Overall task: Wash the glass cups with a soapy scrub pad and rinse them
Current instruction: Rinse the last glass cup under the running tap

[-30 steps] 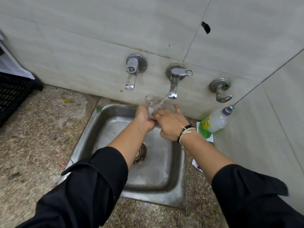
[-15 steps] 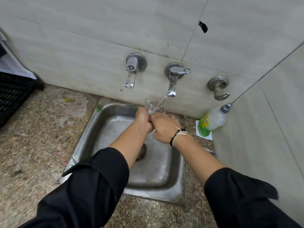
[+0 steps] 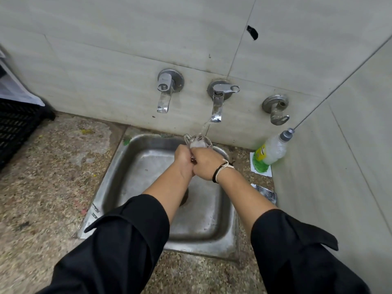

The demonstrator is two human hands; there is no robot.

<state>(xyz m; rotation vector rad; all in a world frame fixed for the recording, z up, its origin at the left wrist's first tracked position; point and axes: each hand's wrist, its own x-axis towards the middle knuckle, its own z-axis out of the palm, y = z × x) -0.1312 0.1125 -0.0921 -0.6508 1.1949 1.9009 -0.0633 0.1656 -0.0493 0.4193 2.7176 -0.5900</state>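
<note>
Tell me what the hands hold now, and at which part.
Both hands, left hand and right hand, grip one glass cup by its lower body, under the running tap. Its rim and handle stay free.

Pale grey tiled wall (image 3: 118,49) with dark grout lines and a black mark (image 3: 252,32), meeting a side wall (image 3: 350,145) at right. Speckled stone counter (image 3: 42,177), stained. Black slatted crate (image 3: 14,128) at far left. Dim, even light.
</note>
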